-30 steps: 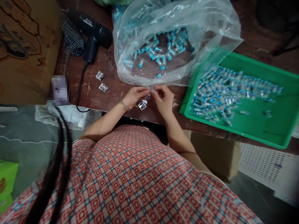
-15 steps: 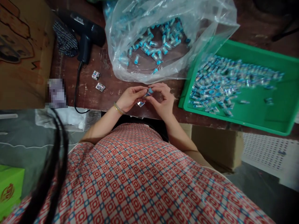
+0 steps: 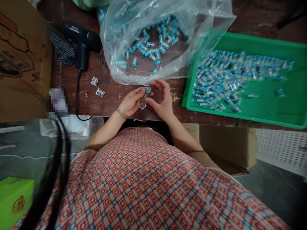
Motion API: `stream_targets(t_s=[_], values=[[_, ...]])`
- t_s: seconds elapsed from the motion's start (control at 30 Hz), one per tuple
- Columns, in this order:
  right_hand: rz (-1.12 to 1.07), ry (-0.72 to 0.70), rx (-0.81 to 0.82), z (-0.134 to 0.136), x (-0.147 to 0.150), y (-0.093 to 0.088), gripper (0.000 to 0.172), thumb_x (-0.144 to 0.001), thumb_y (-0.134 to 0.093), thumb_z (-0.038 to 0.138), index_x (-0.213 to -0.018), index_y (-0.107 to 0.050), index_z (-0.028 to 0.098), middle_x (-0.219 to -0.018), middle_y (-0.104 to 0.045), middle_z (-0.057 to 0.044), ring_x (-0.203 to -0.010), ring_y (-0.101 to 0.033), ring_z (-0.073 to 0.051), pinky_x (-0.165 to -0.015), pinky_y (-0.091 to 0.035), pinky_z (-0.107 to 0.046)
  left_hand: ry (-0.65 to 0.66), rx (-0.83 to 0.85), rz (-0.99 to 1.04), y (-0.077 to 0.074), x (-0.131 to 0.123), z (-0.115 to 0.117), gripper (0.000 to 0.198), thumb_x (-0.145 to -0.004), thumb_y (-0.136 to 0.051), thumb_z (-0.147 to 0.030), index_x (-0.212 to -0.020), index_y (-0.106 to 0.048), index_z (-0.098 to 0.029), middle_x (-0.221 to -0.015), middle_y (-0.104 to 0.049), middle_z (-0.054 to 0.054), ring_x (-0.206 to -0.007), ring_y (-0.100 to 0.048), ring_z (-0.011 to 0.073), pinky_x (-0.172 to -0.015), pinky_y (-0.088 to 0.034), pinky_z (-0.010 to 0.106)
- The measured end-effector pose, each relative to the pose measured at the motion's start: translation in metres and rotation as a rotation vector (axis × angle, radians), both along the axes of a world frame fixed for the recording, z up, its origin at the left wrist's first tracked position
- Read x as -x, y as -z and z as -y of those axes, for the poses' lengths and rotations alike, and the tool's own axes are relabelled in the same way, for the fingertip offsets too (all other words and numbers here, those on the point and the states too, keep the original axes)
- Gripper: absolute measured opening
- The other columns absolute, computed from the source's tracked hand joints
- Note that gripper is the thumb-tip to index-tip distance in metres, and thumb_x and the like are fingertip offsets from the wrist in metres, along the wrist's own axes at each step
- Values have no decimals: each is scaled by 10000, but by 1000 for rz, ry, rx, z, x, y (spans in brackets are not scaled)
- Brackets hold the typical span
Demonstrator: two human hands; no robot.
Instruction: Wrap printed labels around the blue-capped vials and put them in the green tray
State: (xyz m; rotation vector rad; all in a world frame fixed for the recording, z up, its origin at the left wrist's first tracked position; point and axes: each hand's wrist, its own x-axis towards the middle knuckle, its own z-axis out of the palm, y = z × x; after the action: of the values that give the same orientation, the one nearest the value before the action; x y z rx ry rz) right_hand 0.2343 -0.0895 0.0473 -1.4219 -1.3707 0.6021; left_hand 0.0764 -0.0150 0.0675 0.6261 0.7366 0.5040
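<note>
My left hand (image 3: 130,103) and my right hand (image 3: 161,103) meet at the front edge of a dark wooden table (image 3: 112,92). Between their fingertips they pinch one small blue-capped vial (image 3: 147,92), held upright. A small printed label (image 3: 143,106) hangs just below my left fingers. My left wrist wears a gold bangle. Behind the hands lies an open clear plastic bag (image 3: 165,35) with several loose blue-capped vials inside.
A green tray (image 3: 283,111) at the right holds a heap of wrapped vials (image 3: 230,83). A black heat gun (image 3: 81,40) with its cord lies at the back left. Two small labels (image 3: 98,87) lie on the table. A cardboard box (image 3: 21,60) stands at the left.
The vial has turned upright between my fingertips and my right fingers have spread a little. The camera has tilted, shifting the whole scene upward and left.
</note>
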Motion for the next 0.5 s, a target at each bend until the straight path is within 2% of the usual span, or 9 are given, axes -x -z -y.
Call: stream_targets(t_s=[0.07, 0.13, 0.27, 0.5], values=[[9, -31, 26, 2, 3, 7, 842, -882, -760, 602, -1588, -368, 364, -1450, -639, -84, -1382, -612, -321, -1194, -494, -593, -11, 49, -11, 3, -2, 1, 270, -924, -777, -389, -1109, -752, -194, -1110, -803, 77, -1109, -764, 234, -986, -614, 343], [19, -47, 31, 5, 5, 13, 898, -878, -773, 573, -1621, -311, 371, -1470, -626, -86, -1413, -585, -336, -1213, -470, -614, -17, 87, -17, 5, -5, 3, 277, -941, -754, -359, -1157, -746, -187, -1144, -800, 89, -1158, -752, 254, -1040, -599, 378], [20, -31, 44, 9, 6, 19, 875, -896, -768, 475, -1633, -306, 381, -1452, -640, -73, -1438, -562, -346, -1238, -440, -616, -33, 122, -27, 5, -11, 9, 279, -969, -717, -327, -1207, -735, -182, -1163, -799, 95, -1163, -752, 253, -1069, -588, 396], [-4, -27, 80, 11, 0, 11, 808, -893, -778, 444, -1593, -379, 373, -1438, -651, -67, -1436, -569, -342, -1256, -433, -606, -15, 62, -48, 6, -12, 7, 251, -948, -746, -368, -1113, -748, -179, -1130, -798, 94, -1158, -750, 253, -1043, -597, 385]])
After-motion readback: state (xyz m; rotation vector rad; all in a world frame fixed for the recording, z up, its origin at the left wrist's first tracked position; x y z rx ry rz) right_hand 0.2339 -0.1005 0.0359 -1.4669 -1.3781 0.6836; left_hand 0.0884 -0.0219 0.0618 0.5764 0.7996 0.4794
